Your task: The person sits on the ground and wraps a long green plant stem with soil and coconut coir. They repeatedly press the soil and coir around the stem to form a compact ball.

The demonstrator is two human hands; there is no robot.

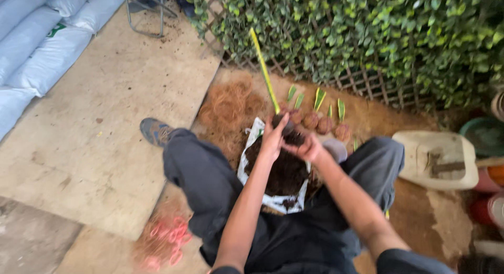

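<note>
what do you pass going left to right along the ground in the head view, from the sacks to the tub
sacks → shoe → fibre pile → soil bag → wrapped cuttings → white tub

The root ball point(287, 131) is mostly hidden behind the left hand point(273, 141) and right hand point(307, 147), beside the soil bag point(278, 174). Right of the bag, the pots point(491, 192) are cut off by the edge. The pink bands point(165, 240) left of the bag are blurred.
</note>
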